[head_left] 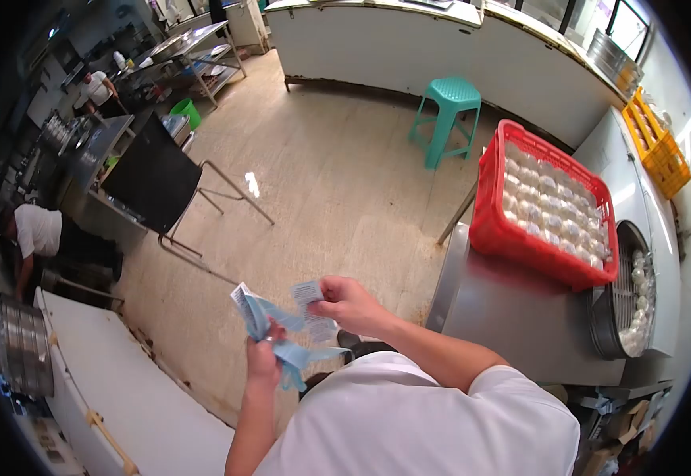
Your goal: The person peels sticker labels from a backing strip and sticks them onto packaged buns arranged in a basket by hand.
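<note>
My left hand [264,355] is closed around a bunch of light blue strips [290,353], which hang and curl around its fingers. A white end with dark print [240,297] sticks up at the bunch's upper left. To the right, my right hand [345,303] pinches a small printed label strip [308,295] between thumb and fingers. More of the printed strip hangs below that hand. Both hands are in front of my body, above the floor, a short way apart.
A red crate [488,190] of wrapped round items rests on a metal table [504,317] at right, beside a round steamer tray [603,317]. A green stool [452,94] and black chair [151,174] stand ahead. Two people [40,230] [99,87] are at left, near a white counter [123,381].
</note>
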Motion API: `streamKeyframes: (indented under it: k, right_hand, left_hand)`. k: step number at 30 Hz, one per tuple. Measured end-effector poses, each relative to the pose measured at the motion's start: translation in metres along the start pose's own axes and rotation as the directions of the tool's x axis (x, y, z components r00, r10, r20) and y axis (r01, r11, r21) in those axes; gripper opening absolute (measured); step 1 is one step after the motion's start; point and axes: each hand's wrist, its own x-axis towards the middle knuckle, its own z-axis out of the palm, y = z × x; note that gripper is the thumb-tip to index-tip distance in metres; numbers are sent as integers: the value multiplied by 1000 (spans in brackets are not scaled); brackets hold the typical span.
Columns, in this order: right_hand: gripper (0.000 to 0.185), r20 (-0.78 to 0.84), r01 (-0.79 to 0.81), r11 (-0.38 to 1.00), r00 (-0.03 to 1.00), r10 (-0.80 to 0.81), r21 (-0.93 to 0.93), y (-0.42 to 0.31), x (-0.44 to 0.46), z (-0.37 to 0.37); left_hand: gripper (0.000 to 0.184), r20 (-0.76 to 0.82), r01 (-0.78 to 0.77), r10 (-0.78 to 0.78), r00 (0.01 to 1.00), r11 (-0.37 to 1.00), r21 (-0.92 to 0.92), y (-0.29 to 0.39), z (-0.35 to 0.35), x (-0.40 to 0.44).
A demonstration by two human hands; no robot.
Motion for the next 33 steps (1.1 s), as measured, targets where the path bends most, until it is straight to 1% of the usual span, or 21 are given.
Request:
streamKeyframes:
  k: [3, 5, 7, 8, 9, 10, 11, 12, 15, 16, 18, 21, 22, 24, 26, 27, 28, 30, 31, 32, 33]
  right_hand:
    - [15, 69, 121, 992, 990, -124, 43, -35, 60, -14]
    - [17, 88, 71, 990, 994, -61, -120, -66, 83, -34]
    - [18, 60, 38, 966, 998, -23, -256, -95, 103, -55]
    - [16, 22, 34, 976, 999, -30, -213, -95, 115, -68]
    - [16, -43, 87, 958, 994, -102, -274, -91, 130, -84]
    - [16, -105, 129, 932, 979, -174, -339, -85, 148, -103]
    - [16, -163, 160, 899, 956, -244, -408, -82, 163, -122]
    - [18, -252, 104, 917, 944, -213, -386, -87, 176, -140]
    - [20, -420, 122, 986, 893, -159, -115, -90, 219, -198]
    - [20, -471, 89, 987, 871, -142, -133, -104, 228, -211]
    - [21, -562, 10, 983, 820, -112, -181, -142, 239, -247]
    - [19, -666, 68, 994, 738, -104, -80, -164, 248, -294]
    - [19, -719, 124, 992, 687, -100, -19, -172, 247, -305]
    - [18, -810, 255, 965, 578, -98, 65, -187, 243, -330]
    - [17, -859, 278, 960, 498, -120, 27, -182, 239, -363]
    - [16, -879, 286, 958, 461, -125, 13, -179, 236, -381]
    - [15, -880, 184, 982, 456, -129, -49, -179, 227, -398]
    - [14, -924, 264, 964, 357, -136, -40, -184, 224, -431]
    - [13, -941, 310, 950, 309, -139, -39, -190, 225, -448]
    - [11, -956, 330, 939, 230, -180, -97, -201, 224, -466]
    - [11, -954, 249, 945, 153, -256, -214, -216, 219, -487]
  left_hand:
    - [23, -38, -51, 49, 998, 998, -34, 34, 4, 57]
    - [25, -49, -32, 30, 998, 999, -43, 40, -6, 103]
    - [27, -90, 18, -23, 996, 998, -57, 31, -18, 159]
    - [27, -83, 47, -49, 995, 999, -19, 31, -11, 181]
    - [27, -75, 76, -74, 994, 997, 21, 36, 1, 205]
    - [19, -99, 64, -61, 993, 998, 26, 42, 29, 227]
    - [15, -38, 70, -67, 997, 995, 71, 43, 43, 260]
    - [12, 21, 75, -78, 997, 991, 114, 43, 54, 294]
    - [10, 231, 71, -127, 965, 969, 239, 52, 123, 386]
    - [11, 308, 78, -166, 937, 957, 279, 54, 151, 420]
    - [16, 450, 82, -238, 861, 937, 339, 54, 224, 479]
    - [16, 589, 15, -360, 723, 861, 508, 58, 349, 533]
    - [17, 670, -45, -379, 638, 850, 524, 60, 391, 543]
    - [19, 765, -121, -412, 495, 840, 530, 58, 477, 550]
    - [18, 833, -162, -425, 354, 849, 503, 40, 553, 552]
    - [18, 843, -166, -450, 295, 845, 509, 28, 587, 551]
    - [18, 849, -170, -471, 239, 841, 514, 15, 619, 548]
    - [20, 838, -188, -527, 140, 817, 545, -17, 677, 552]
    - [20, 826, -178, -552, 112, 807, 563, -30, 704, 546]
    - [18, 820, -143, -565, 89, 808, 572, -46, 725, 546]
    - [17, 812, -108, -580, 66, 805, 584, -63, 746, 548]
